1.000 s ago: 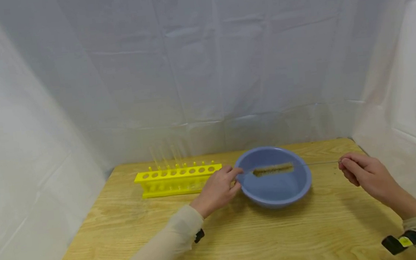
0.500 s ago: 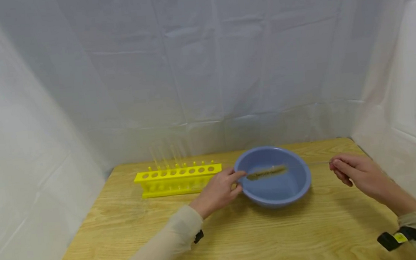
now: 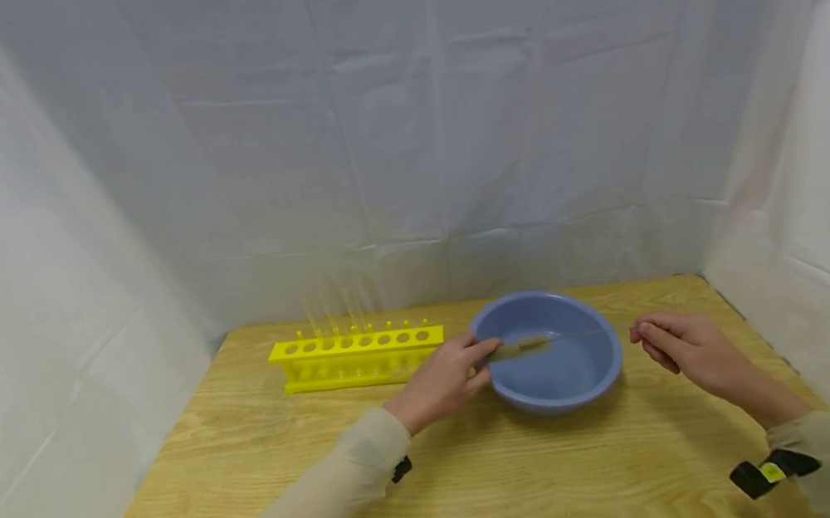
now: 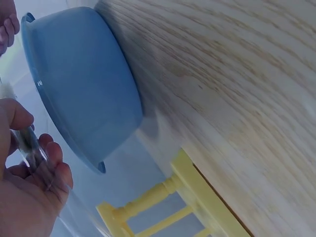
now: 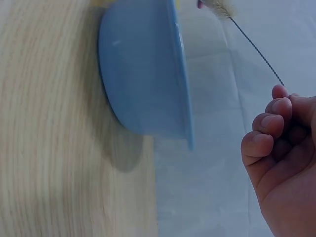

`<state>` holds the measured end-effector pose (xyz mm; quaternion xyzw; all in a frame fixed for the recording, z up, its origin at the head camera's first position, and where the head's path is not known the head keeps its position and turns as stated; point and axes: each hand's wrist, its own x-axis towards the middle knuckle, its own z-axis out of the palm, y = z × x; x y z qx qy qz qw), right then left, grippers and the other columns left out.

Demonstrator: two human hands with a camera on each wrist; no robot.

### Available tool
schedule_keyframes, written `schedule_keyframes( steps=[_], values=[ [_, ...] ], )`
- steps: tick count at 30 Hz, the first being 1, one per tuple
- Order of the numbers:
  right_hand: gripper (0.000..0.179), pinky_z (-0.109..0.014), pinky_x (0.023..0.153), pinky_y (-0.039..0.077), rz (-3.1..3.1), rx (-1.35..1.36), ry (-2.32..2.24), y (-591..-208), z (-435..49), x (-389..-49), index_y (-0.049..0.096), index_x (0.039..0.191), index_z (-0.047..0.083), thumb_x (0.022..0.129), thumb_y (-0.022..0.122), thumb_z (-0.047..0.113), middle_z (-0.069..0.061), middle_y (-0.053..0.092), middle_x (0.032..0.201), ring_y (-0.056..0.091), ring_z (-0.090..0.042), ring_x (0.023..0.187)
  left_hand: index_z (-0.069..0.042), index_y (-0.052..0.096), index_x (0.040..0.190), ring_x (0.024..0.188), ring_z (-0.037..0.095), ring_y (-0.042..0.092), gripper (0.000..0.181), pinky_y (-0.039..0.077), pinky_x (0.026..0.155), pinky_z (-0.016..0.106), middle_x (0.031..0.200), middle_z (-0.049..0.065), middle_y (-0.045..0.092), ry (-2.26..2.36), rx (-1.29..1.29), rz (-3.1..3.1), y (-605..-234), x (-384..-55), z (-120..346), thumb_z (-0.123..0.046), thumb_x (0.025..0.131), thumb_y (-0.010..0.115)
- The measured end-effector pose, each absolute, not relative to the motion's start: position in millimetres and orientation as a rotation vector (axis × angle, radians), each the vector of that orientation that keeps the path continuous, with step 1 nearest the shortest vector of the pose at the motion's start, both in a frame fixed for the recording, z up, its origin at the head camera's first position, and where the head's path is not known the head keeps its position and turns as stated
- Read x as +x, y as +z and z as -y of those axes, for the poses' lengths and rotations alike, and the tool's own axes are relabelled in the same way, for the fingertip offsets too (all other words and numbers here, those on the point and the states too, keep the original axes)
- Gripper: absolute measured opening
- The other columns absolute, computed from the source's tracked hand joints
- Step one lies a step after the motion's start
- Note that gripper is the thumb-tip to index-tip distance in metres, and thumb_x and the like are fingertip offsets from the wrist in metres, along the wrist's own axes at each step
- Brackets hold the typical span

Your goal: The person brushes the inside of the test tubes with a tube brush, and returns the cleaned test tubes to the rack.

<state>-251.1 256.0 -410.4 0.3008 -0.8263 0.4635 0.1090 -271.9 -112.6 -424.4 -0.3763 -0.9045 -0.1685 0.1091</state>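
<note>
My left hand (image 3: 443, 380) grips a clear glass test tube (image 4: 45, 173) at the left rim of a blue basin (image 3: 555, 387). The tube lies nearly level, its mouth toward the basin. Dark bristles show inside it in the left wrist view. Those belong to a test tube brush (image 3: 534, 344), whose pale bristles partly stick out over the basin, blurred. To the right of the basin, my right hand (image 3: 682, 348) pinches the end of the brush's twisted wire handle (image 5: 256, 49) between thumb and forefinger, the other fingers curled.
A yellow test tube rack (image 3: 356, 345) stands left of the basin, behind my left hand. Several clear test tubes (image 3: 330, 310) rise at its back. Everything stands on a wooden table (image 3: 556, 479), with white sheeting (image 3: 402, 127) behind and at both sides.
My right hand has moved left, pushing the brush toward my left hand; its bristles now run into the test tube. The left hand, basin and rack stay nearly in place.
</note>
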Motion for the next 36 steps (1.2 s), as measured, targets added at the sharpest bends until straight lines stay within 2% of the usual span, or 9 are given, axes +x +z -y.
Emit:
schedule_keyframes(
  steps=[6, 14, 22, 25, 29, 36],
  values=[
    [0.023, -0.026, 0.05, 0.04, 2.417, 0.899, 1.315, -416.1, -243.7, -251.8, 0.069, 0.102, -0.001, 0.105, 0.046, 0.0, 0.003, 0.046, 0.059, 0.039, -0.01, 0.047, -0.016, 0.061, 0.139, 0.081, 0.01, 0.051, 0.04, 0.046, 0.071, 0.023, 0.104, 0.003, 0.06, -0.443, -1.127, 2.606, -422.5, -272.4, 107.2, -0.02, 0.1, 0.061],
    [0.025, -0.023, 0.05, 0.04, 2.41, 0.937, 1.271, -418.1, -232.5, -248.7, 0.071, 0.107, 0.007, 0.105, 0.048, 0.0, 0.008, 0.045, 0.058, 0.035, -0.006, 0.046, -0.018, 0.062, 0.137, 0.079, 0.011, 0.05, 0.039, 0.045, 0.069, 0.023, 0.101, 0.003, 0.058, -0.411, -1.12, 2.599, -423.1, -271.5, 103.9, -0.019, 0.098, 0.063],
    [0.026, -0.025, 0.051, 0.047, 2.51, 1.119, 1.273, -423.3, -199.8, -248.4, 0.072, 0.106, 0.01, 0.107, 0.046, 0.005, 0.005, 0.053, 0.063, 0.045, -0.003, 0.051, -0.012, 0.065, 0.131, 0.071, 0.012, 0.048, 0.039, 0.043, 0.066, 0.023, 0.091, 0.004, 0.055, -0.372, -1.329, 2.394, -422.4, -267.4, 84.1, -0.011, 0.093, 0.068],
    [0.027, -0.025, 0.051, 0.047, 2.525, 1.107, 1.28, -422.4, -190.3, -247.9, 0.071, 0.105, 0.015, 0.107, 0.045, 0.008, 0.004, 0.053, 0.062, 0.044, -0.002, 0.05, -0.013, 0.064, 0.133, 0.071, 0.01, 0.047, 0.039, 0.042, 0.065, 0.02, 0.09, 0.003, 0.054, -0.364, -1.335, 2.404, -421.5, -264.7, 80.8, -0.012, 0.094, 0.067],
    [0.027, -0.026, 0.052, 0.047, 2.521, 1.114, 1.276, -420.7, -185.3, -249.2, 0.071, 0.106, 0.015, 0.107, 0.045, 0.008, 0.007, 0.051, 0.062, 0.044, -0.003, 0.05, -0.014, 0.063, 0.135, 0.07, 0.009, 0.044, 0.038, 0.039, 0.064, 0.018, 0.089, 0.001, 0.054, -0.334, -1.309, 2.429, -421.0, -263.8, 80.8, -0.014, 0.097, 0.064],
    [0.023, -0.026, 0.049, 0.045, 2.488, 1.025, 1.303, -419.0, -187.4, -247.6, 0.073, 0.108, 0.015, 0.106, 0.05, 0.01, 0.003, 0.055, 0.063, 0.043, -0.004, 0.049, -0.015, 0.062, 0.136, 0.07, 0.01, 0.044, 0.039, 0.04, 0.064, 0.021, 0.09, 0.002, 0.055, -0.334, -1.291, 2.378, -417.9, -263.6, 82.1, -0.016, 0.098, 0.063]
  ],
)
